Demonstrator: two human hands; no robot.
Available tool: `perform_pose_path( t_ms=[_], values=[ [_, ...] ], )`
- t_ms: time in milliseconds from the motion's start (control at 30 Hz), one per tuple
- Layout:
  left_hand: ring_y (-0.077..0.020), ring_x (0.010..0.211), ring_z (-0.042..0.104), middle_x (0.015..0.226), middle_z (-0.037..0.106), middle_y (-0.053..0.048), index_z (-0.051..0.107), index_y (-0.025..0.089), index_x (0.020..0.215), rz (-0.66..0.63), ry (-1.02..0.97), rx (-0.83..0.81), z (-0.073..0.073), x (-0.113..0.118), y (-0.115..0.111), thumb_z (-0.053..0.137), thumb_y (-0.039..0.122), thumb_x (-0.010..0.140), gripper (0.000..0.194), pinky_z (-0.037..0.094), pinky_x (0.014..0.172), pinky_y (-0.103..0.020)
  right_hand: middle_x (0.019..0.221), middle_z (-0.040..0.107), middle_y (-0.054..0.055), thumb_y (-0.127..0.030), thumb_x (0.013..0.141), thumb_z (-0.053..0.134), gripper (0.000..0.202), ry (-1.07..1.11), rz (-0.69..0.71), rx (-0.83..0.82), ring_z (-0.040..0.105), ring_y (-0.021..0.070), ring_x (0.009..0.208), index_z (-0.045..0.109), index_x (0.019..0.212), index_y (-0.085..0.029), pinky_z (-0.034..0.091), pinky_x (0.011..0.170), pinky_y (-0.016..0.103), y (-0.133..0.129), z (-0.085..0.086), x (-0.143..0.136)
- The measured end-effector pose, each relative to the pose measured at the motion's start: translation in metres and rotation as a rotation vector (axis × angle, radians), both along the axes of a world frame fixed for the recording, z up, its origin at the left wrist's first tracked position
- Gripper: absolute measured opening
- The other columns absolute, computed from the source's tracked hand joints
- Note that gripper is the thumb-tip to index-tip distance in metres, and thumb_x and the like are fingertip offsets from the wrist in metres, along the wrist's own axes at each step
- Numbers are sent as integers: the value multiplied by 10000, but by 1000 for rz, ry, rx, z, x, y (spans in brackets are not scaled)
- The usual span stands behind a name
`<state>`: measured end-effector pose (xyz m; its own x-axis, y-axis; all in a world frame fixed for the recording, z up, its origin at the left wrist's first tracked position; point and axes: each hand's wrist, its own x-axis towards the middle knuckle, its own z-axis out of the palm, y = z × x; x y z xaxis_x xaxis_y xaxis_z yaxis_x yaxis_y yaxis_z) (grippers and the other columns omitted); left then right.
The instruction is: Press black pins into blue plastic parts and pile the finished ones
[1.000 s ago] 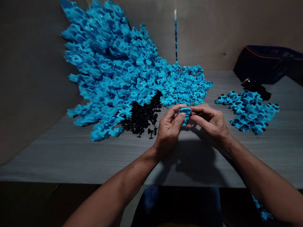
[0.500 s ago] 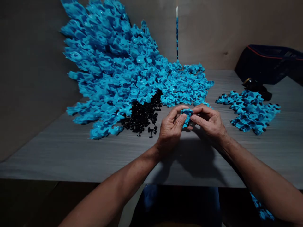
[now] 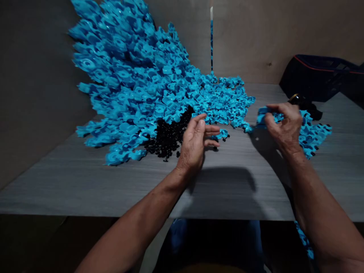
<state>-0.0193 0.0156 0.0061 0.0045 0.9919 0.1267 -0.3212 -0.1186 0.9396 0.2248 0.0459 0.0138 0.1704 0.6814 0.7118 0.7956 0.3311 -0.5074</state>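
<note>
My right hand [image 3: 286, 123] pinches a blue plastic part [image 3: 262, 116] between thumb and fingers, at the left side of a group of blue parts with black wheel-like ends [image 3: 315, 132]. My left hand [image 3: 196, 140] is open, fingers spread and pointing right, with nothing seen in it. Just beyond its fingertips another blue part [image 3: 224, 134] lies on the table with small black pieces beside it. Left of that hand is a dark heap of small black axle-like pieces [image 3: 167, 138], some of it hidden behind the hand.
A large heap of blue plastic parts [image 3: 136, 76] leans up against the left and back walls and spreads toward the middle. At the back right stand a dark bin with a red line [image 3: 315, 76] and a black object with a gold rim [image 3: 297, 99]. The grey table [image 3: 85, 189] ends in front of my lap.
My hands have parted. The right hand has moved right with a blue part to the group there; the left hand has let go, opened and shifted slightly left.
</note>
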Motion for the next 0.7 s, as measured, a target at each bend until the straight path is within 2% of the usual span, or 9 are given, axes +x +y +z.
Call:
perform_pose_path(
  t_ms=[67,100,167,233,300,367,467,600,700],
  values=[
    [-184,880,678,913,702,-47,588,233,1138,156,62,93,1,-9,8,656,492,899,359,527,586,-226,1101,671,144,-214,791,629,267,-117,-229,43,582,346,1089,722,1041,-195,451,937,577,8,-2,16],
    [-170,864,661,903,691,-37,599,230,1106,222,107,131,1,-13,12,671,437,891,307,512,602,-220,1156,648,161,-212,796,629,311,-142,-260,51,561,362,1134,709,1097,-188,432,957,597,10,-5,17],
    [-156,852,634,894,672,-24,616,222,1067,316,226,194,-1,-21,19,675,335,876,230,512,692,-237,1133,647,157,-200,831,604,303,-149,-110,35,579,334,1102,699,1119,-188,449,955,553,10,-15,7],
    [-172,910,620,938,672,-28,635,219,1078,348,405,255,-4,-25,23,652,257,866,216,511,843,-296,998,669,123,-191,887,559,210,-145,192,-46,618,275,974,719,1024,-194,491,902,462,6,-30,-13],
    [-219,1042,594,1053,680,-50,655,221,1138,323,655,336,-9,-24,25,637,217,857,282,463,990,-382,940,676,113,-206,914,568,168,-169,367,-165,621,260,915,730,956,-189,503,865,423,3,-44,-34],
    [-266,1150,548,1174,671,-77,661,223,1217,246,906,427,-13,-20,27,638,219,856,362,399,1067,-452,966,685,123,-227,913,615,142,-236,382,-253,609,274,947,739,969,-184,493,878,425,0,-53,-49],
    [-305,1148,532,1198,671,-116,668,200,1256,101,1147,512,-20,-10,32,630,251,875,386,379,1065,-497,1025,698,132,-244,922,645,152,-345,350,-314,589,287,992,747,1018,-184,467,907,433,0,-56,-58],
    [-320,1021,573,1006,705,-138,728,193,1053,-4,1248,532,-31,-4,38,605,205,864,226,447,967,-483,994,707,125,-222,953,609,156,-379,388,-361,597,266,974,750,922,-163,451,902,398,-1,-51,-60],
    [-296,965,608,950,717,-117,715,212,931,21,1206,536,-34,-6,38,595,194,844,149,488,917,-436,911,700,98,-163,925,614,150,-311,416,-379,605,239,922,726,825,-164,447,875,367,-1,-49,-61]
  ],
)
